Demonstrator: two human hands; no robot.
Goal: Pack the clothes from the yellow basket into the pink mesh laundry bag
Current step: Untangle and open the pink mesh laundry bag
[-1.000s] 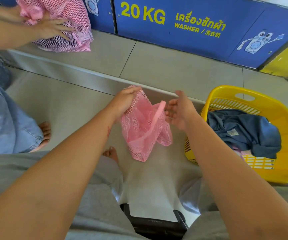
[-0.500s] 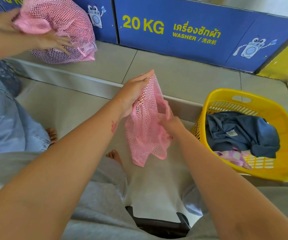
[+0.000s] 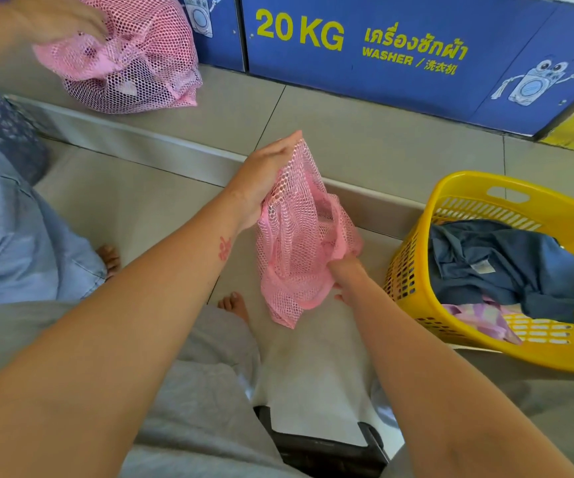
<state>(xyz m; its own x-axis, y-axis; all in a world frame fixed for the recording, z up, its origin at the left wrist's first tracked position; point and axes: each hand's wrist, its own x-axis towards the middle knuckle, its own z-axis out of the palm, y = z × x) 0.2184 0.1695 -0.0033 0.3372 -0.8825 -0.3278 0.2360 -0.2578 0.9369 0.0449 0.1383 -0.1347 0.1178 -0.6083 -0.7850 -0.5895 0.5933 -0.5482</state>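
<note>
A limp pink mesh laundry bag [image 3: 295, 250] hangs in front of me above the floor. My left hand [image 3: 261, 181] grips its top edge and holds it up. My right hand [image 3: 345, 274] is lower, its fingers closed on the bag's rim and partly hidden by the mesh. At the right stands the yellow basket [image 3: 554, 353] on the floor, holding a dark blue garment [image 3: 506, 260] on top of a purple and pink patterned cloth [image 3: 482, 315].
Another person at the left, in blue jeans [image 3: 20, 243], handles a filled pink mesh bag [image 3: 133, 63] on a raised tiled step. Blue washer panels [image 3: 399, 63] line the back. A black stool edge [image 3: 316, 446] shows between my knees.
My left hand has lifted the bag's top higher. My right hand went from open beside the bag to gripping its lower rim. The other person's bag has shifted.
</note>
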